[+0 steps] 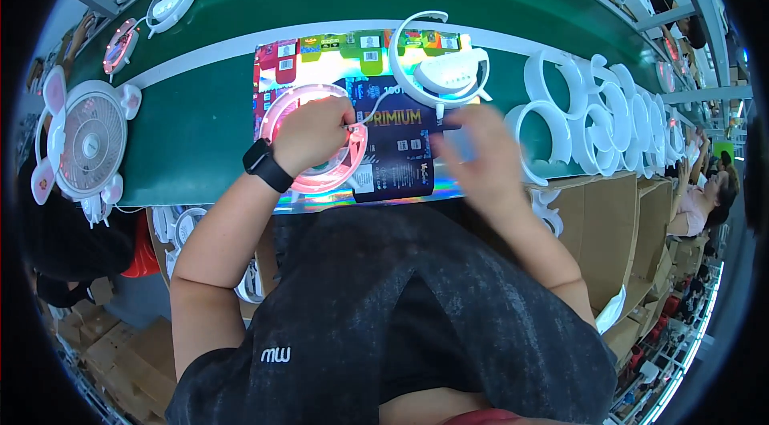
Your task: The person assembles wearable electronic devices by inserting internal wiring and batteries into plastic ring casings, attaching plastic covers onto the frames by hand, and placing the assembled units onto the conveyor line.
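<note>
Pink light glows from the ring-shaped fan (314, 139) lying flat on a shiny printed card sheet (400, 154) at the belt's near edge. The left hand (311, 135) presses down on the ring with fingers curled over its 3 o'clock side, apparently to pin it — a thin white cable (376, 103) runs from there toward the white ring fan (440, 64) at 1 o'clock. The right hand (474, 146) is blurred; I cannot tell how far its fingers are closed or whether they pinch the cable's end. At 3 o'clock a row of white rings (609, 116) crowds the belt, above stacked cardboard boxes (621, 221). At 9 o'clock stands an eared white fan (86, 140) — green belt (196, 132) lies open between it and the sheet.
</note>
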A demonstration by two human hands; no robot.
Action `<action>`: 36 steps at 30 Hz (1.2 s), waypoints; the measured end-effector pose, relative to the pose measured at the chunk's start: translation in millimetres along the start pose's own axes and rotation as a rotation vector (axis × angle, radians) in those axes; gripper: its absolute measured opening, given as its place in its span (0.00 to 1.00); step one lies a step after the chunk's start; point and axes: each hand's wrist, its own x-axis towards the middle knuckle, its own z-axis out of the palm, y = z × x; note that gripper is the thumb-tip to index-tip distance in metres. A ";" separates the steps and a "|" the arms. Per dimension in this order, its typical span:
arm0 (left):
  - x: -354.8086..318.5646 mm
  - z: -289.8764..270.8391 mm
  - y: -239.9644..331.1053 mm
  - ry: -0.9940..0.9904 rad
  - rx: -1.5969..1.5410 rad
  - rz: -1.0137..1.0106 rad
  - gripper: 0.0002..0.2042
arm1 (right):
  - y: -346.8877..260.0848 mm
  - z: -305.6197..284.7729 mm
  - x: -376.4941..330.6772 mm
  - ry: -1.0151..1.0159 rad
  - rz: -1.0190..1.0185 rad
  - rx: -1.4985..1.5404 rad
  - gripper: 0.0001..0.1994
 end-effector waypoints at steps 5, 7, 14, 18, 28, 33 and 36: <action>13.4 5.4 15.6 0.114 0.197 0.021 0.08 | 62.7 -52.3 -40.8 -0.065 0.319 -0.374 0.15; 18.2 14.7 19.3 0.167 0.190 0.030 0.09 | 78.5 -45.4 -66.7 -0.188 0.370 -0.406 0.14; -0.3 -11.6 42.9 0.139 0.211 0.019 0.20 | 8.1 -66.4 -46.0 0.041 0.170 -0.028 0.08; -28.4 -23.8 75.1 0.205 -0.798 0.243 0.21 | -22.3 -37.7 2.2 -0.024 -0.368 0.141 0.12; -97.4 -130.1 39.3 -0.087 -0.140 0.667 0.10 | -89.7 -38.3 74.6 0.033 -0.673 0.222 0.28; -80.4 -125.0 -4.1 0.256 0.064 0.821 0.20 | -58.7 -6.4 76.3 -0.818 -0.578 0.468 0.14; -79.8 -65.9 -51.9 0.627 -0.245 0.222 0.47 | -62.1 12.6 58.7 -0.473 -0.463 0.245 0.17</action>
